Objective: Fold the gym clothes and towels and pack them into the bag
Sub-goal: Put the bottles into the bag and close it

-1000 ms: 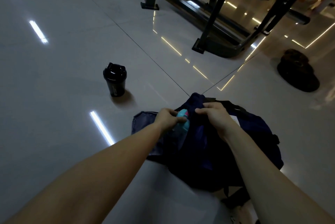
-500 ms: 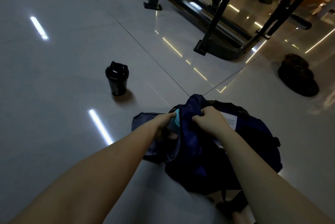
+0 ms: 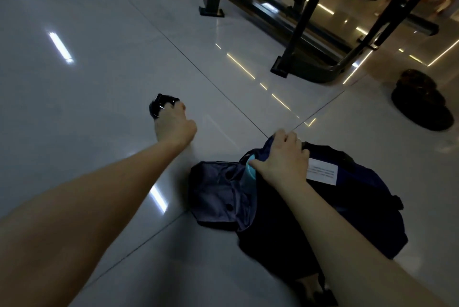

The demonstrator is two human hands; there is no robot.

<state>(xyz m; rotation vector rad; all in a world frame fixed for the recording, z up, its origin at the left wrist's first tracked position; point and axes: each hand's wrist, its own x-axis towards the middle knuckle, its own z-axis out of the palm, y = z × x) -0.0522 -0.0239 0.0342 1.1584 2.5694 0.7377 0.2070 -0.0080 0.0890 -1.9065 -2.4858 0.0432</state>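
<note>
The bag (image 3: 347, 207) lies nearest, a dark navy pack slumped on the tiled floor (image 3: 99, 58), its mouth turned away from the person. A greyish cloth (image 3: 218, 192) spills from its left side onto the floor – whether it is a garment half packed or the bag's own flap cannot be told in this dim light. A white label (image 3: 323, 174) shows on the bag's upper face.

The right hand (image 3: 283, 157) rests on the bag's far rim, fingers curled over the dark fabric and pinching it, apparently to keep the mouth open. Just under its thumb a teal object (image 3: 250, 172) peeks out of the opening, touching the hand.

Further out and to the left, the left hand (image 3: 173, 125) is stretched well away from the bag and reaches the black shaker (image 3: 160, 105) standing on the floor. Its fingers wrap over the lid, but whether they have closed firmly on it cannot be told – the hand hides most of the bottle.

Judging by this, packing looks well along: no loose clothes or towels lie plainly on the floor nearby, and the bottle seems among the last items to go in. A dark heap (image 3: 422, 102) lies far right, beyond it a black machine frame (image 3: 305, 33); what the heap is cannot be made out.
</note>
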